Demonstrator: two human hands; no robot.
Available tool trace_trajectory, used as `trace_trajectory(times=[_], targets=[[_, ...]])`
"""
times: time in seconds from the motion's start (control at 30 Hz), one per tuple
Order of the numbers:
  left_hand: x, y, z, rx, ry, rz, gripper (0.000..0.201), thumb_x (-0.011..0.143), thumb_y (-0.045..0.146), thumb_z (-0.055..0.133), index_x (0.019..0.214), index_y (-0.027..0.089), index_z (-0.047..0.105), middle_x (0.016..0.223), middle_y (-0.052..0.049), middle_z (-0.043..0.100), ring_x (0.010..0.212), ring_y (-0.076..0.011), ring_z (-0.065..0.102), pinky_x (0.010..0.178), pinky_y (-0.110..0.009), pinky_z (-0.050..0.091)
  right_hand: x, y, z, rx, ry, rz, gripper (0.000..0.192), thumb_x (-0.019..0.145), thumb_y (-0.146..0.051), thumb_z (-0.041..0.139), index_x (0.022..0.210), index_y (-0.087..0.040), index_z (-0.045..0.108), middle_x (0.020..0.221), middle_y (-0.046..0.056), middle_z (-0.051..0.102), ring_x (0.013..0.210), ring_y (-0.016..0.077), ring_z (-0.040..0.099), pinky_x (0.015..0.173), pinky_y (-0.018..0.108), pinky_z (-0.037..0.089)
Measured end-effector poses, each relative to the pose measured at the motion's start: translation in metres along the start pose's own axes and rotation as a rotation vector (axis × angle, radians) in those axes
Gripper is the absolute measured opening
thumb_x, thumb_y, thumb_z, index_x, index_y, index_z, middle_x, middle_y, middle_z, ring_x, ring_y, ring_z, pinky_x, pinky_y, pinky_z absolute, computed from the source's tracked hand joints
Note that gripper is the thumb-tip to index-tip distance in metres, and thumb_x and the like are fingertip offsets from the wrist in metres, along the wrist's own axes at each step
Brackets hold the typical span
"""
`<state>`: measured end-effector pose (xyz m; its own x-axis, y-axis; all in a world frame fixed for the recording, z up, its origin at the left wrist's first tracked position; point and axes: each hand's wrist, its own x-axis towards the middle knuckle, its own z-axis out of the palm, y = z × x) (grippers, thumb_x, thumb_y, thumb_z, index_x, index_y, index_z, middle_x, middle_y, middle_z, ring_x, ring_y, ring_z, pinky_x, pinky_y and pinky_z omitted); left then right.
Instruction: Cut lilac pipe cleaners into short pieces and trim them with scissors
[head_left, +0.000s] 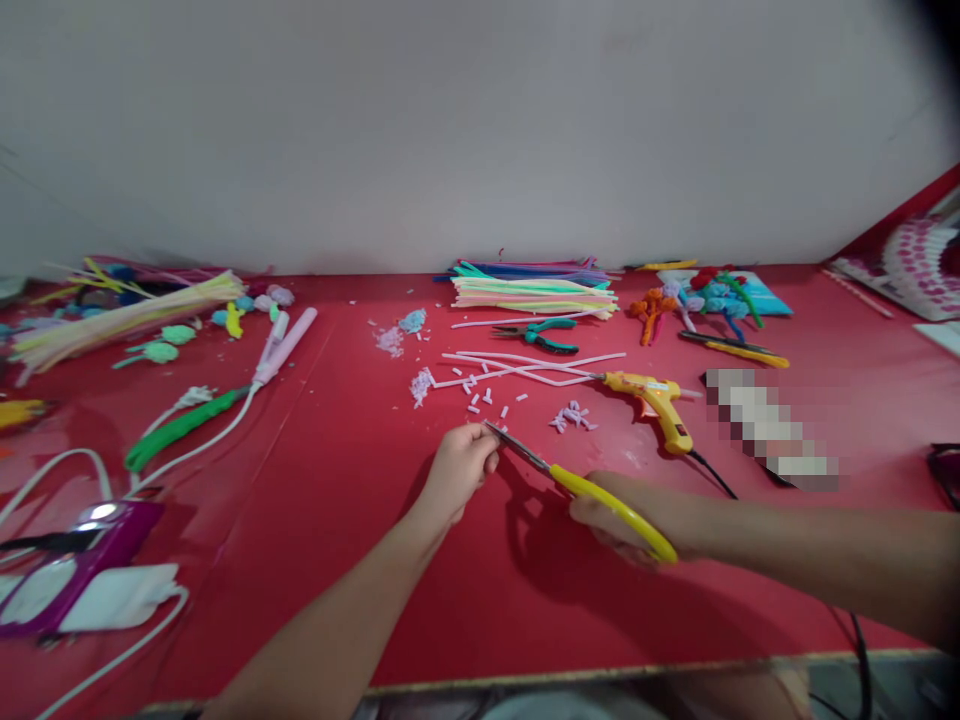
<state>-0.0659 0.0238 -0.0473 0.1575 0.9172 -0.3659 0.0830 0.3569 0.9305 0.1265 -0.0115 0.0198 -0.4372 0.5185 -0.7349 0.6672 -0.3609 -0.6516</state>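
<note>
Red tabletop against a plain grey-white wall; wooden front edge visible at bottom.

Right hand: clamped around the yellow handles of a pair of scissors. Blades pointing up-left toward the left hand, tips close together, just beside the left fingertips.

Left hand: fingers drawn together in a pinch at the blade tips. Item pinched too small to identify.

Position of scissors: low above the tabletop, near front centre, between the two hands.

Just beyond the hands: short white cut pieces scattered on the tabletop, a small lilac cluster, long white pipe cleaners lying crosswise. Yellow glue gun to the right of these, lying on its side, black cord trailing toward the front edge. Green-handled pliers behind the white pipe cleaners.

Along the wall: bundle of pastel pipe cleaners at centre; finished pipe-cleaner figures in orange, blue and red to the right; yellow-handled cutter in front of them.

Left side: second bundle of pale yellow pipe cleaners, pink hair straightener with white cable, green fuzzy stem, purple device at the near-left corner.
</note>
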Motion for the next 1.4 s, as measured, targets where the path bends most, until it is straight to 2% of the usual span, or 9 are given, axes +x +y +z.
trace_trajectory(times=[0.1, 0.27, 0.37, 0.47, 0.73, 0.97, 1.13, 1.27, 1.4], targets=[[0.0, -0.001, 0.0, 0.007, 0.004, 0.011, 0.017, 0.072, 0.027, 0.046, 0.058, 0.016, 0.045, 0.042, 0.007, 0.04, 0.031, -0.0019, 0.021, 0.034, -0.017, 0.013, -0.002, 0.002, 0.002, 0.002, 0.016, 0.039, 0.039, 0.079, -0.034, 0.034, 0.043, -0.019, 0.034, 0.03, -0.005, 0.031, 0.026, 0.0056, 0.032, 0.029, 0.017, 0.022], [-0.002, 0.001, 0.002, -0.003, -0.009, 0.029, 0.016, 0.073, 0.028, 0.047, 0.061, 0.016, 0.047, 0.043, 0.007, 0.041, 0.031, -0.0021, 0.023, 0.034, -0.017, 0.014, 0.0, 0.004, -0.001, 0.081, 0.027, -0.004, 0.036, 0.077, -0.038, 0.04, 0.047, -0.019, 0.033, 0.035, -0.006, 0.033, 0.028, 0.0053, 0.031, 0.031, 0.018, 0.022], [-0.006, 0.006, 0.004, -0.072, -0.09, 0.015, 0.014, 0.073, 0.029, 0.048, 0.067, 0.017, 0.047, 0.045, 0.006, 0.046, 0.031, -0.0023, 0.023, 0.034, -0.018, 0.012, 0.01, -0.002, -0.005, 0.084, 0.188, -0.044, 0.03, 0.074, -0.036, 0.044, 0.05, -0.019, 0.036, 0.035, -0.007, 0.033, 0.029, 0.0056, 0.032, 0.031, 0.019, 0.022], [-0.011, 0.012, 0.007, -0.146, -0.188, -0.006, 0.015, 0.074, 0.029, 0.049, 0.066, 0.017, 0.044, 0.045, 0.004, 0.049, 0.031, -0.0021, 0.023, 0.035, -0.018, 0.011, 0.024, -0.013, -0.007, 0.09, 0.404, -0.143, 0.026, 0.07, -0.03, 0.049, 0.051, -0.019, 0.036, 0.033, -0.009, 0.03, 0.029, 0.0048, 0.031, 0.033, 0.019, 0.02], [-0.019, 0.016, 0.012, -0.148, -0.243, -0.043, 0.005, 0.072, 0.02, 0.048, 0.069, 0.016, 0.047, 0.042, 0.004, 0.05, 0.03, -0.0016, 0.024, 0.035, -0.017, 0.013, 0.042, -0.025, 0.003, 0.137, 0.521, -0.271, 0.01, 0.068, -0.026, 0.048, 0.065, -0.017, 0.044, 0.036, -0.01, 0.034, 0.032, 0.0051, 0.033, 0.037, 0.019, 0.023], [-0.016, 0.015, 0.01, -0.088, -0.227, 0.026, 0.013, 0.073, 0.028, 0.051, 0.072, 0.016, 0.049, 0.049, 0.004, 0.052, 0.033, -0.002, 0.03, 0.036, -0.017, 0.019, 0.048, -0.02, -0.003, 0.109, 0.545, -0.288, 0.009, 0.069, -0.024, 0.046, 0.064, -0.018, 0.043, 0.036, -0.01, 0.033, 0.032, 0.0051, 0.032, 0.037, 0.019, 0.023], [-0.015, 0.017, 0.006, -0.054, -0.213, 0.029, 0.013, 0.073, 0.029, 0.051, 0.07, 0.016, 0.049, 0.047, 0.005, 0.049, 0.033, -0.0023, 0.028, 0.035, -0.017, 0.017, 0.043, -0.019, -0.009, 0.066, 0.528, -0.29, 0.022, 0.072, -0.035, 0.048, 0.061, -0.019, 0.04, 0.039, -0.009, 0.033, 0.035, 0.0056, 0.033, 0.039, 0.019, 0.024], [-0.012, 0.018, 0.001, -0.114, -0.101, 0.05, 0.015, 0.074, 0.032, 0.051, 0.071, 0.017, 0.048, 0.045, 0.007, 0.043, 0.033, -0.0022, 0.025, 0.035, -0.017, 0.014, 0.025, -0.006, -0.016, -0.138, 0.464, -0.236, 0.038, 0.076, -0.054, 0.042, 0.063, -0.018, 0.04, 0.045, -0.006, 0.038, 0.039, 0.0072, 0.037, 0.04, 0.021, 0.026], [-0.008, 0.017, -0.004, -0.196, -0.007, 0.103, 0.014, 0.075, 0.03, 0.051, 0.07, 0.017, 0.048, 0.046, 0.008, 0.04, 0.033, -0.0023, 0.022, 0.035, -0.017, 0.013, 0.003, 0.013, -0.018, -0.358, 0.35, -0.182, 0.044, 0.077, -0.06, 0.036, 0.07, -0.018, 0.046, 0.057, -0.001, 0.05, 0.049, 0.0099, 0.046, 0.049, 0.022, 0.033]])
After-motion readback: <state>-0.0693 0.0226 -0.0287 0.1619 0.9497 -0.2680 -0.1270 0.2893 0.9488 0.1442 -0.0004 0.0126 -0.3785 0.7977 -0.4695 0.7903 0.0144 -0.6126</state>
